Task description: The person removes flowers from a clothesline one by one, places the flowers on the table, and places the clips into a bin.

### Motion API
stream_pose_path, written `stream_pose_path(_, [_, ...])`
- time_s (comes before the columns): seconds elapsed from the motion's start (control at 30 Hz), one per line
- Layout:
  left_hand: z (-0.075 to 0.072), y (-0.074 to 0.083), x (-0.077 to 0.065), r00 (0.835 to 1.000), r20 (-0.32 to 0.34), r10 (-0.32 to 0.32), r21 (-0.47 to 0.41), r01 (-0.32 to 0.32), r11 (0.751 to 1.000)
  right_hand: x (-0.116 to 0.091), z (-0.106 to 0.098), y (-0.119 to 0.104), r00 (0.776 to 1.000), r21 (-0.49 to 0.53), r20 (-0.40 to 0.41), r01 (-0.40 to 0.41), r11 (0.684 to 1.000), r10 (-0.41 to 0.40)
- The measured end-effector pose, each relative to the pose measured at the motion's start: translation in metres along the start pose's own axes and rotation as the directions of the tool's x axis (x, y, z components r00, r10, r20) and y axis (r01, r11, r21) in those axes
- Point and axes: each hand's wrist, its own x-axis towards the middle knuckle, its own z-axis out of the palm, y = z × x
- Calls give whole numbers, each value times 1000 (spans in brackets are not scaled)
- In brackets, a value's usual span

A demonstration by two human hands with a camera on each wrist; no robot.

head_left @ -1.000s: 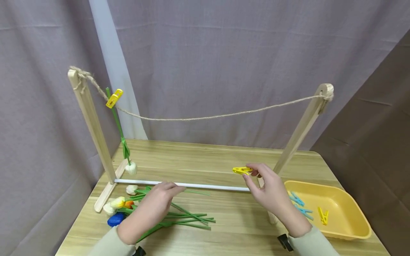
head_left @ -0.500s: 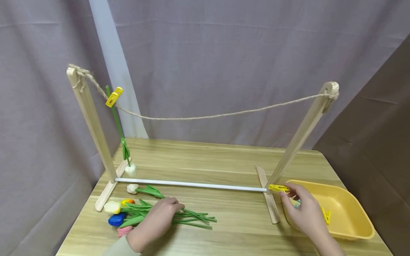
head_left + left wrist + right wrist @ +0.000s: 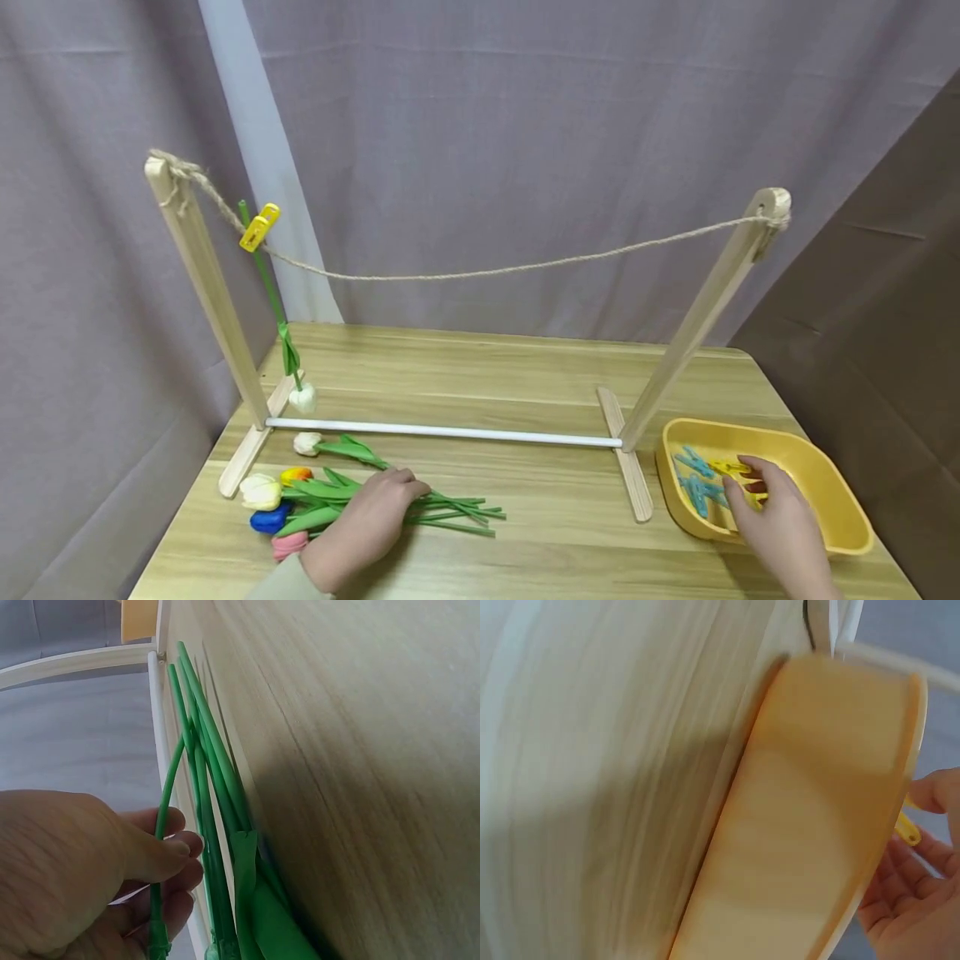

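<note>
My left hand is over the tulips on the table. In the left wrist view its thumb and fingers pinch one thin green stem, apart from the other stems. This looks like the stem of the white tulip lying behind the bunch. Blue, pink, orange and cream heads lie at the left. My right hand is in the yellow tray, pinching a yellow clothespin near several blue clothespins. The tray wall partly hides it in the right wrist view.
A wooden stand with a left post, a right post and a white bar spans the table. From its sagging rope, a white tulip hangs upside down by a yellow clothespin.
My right hand has moved right and down into the tray with the yellow clothespin. The left hand has lowered onto the tulip stems and taken hold of one.
</note>
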Motion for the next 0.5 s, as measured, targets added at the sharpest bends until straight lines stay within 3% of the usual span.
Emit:
stream_pose_path(0.2, [0, 0, -1, 1000, -8, -6, 5, 6, 1000, 4, -15, 28, 982, -42, 104, -157, 987, 160])
stream_pose_path(0.5, [-4, 0, 0, 1000, -21, 8, -15, -8, 1000, 6, -27, 42, 960, -76, 88, -258, 963, 265])
